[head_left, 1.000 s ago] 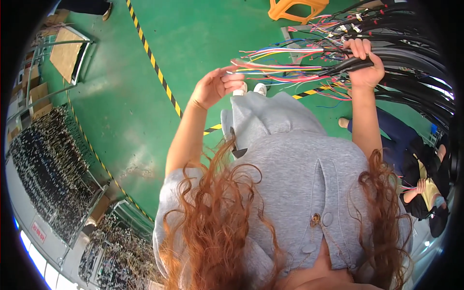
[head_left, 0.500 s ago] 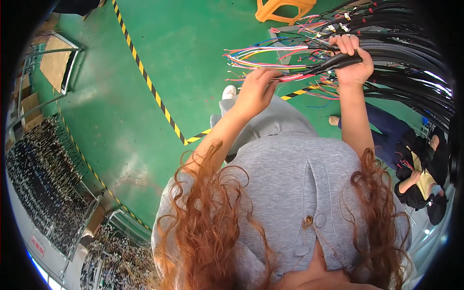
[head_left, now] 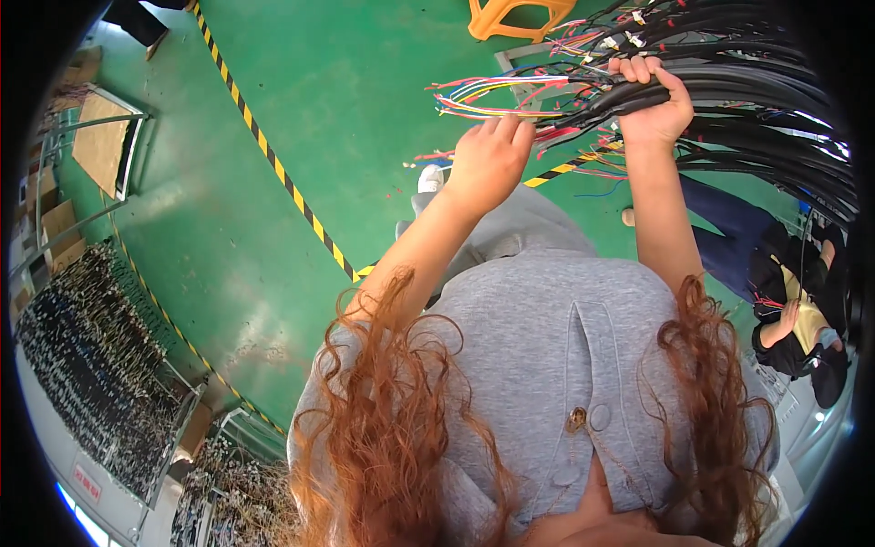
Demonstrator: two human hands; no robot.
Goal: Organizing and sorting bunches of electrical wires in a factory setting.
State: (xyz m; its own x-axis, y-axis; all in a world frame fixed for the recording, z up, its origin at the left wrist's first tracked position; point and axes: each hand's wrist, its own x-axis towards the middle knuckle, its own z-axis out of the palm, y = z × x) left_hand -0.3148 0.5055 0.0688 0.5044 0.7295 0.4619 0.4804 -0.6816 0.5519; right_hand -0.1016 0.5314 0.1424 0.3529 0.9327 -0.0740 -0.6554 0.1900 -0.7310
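Observation:
My right hand [head_left: 654, 108] is closed around a bundle of thick black cables [head_left: 729, 84], thumb and fingers wrapped over it. From the cables' stripped ends, thin coloured wires [head_left: 492, 88] in red, white, yellow and blue fan out to the left. Just below them my left hand [head_left: 495, 166], back upward and fingers curled, closes on some red wires [head_left: 556, 135]. Their tips stick out past its left side, and its palm and thumb are hidden.
More black cables [head_left: 775, 132] hang in rows at the right. A co-worker [head_left: 788, 301] there holds red wires. A yellow stool [head_left: 519, 20] stands far off, beyond my hands. Striped tape [head_left: 273, 164] crosses the green floor, and cable racks [head_left: 91, 365] line the left.
My left hand has turned its back upward, with its fingers curled under. My right hand keeps its hold on the cables. At the upper left, a person's leg shows more.

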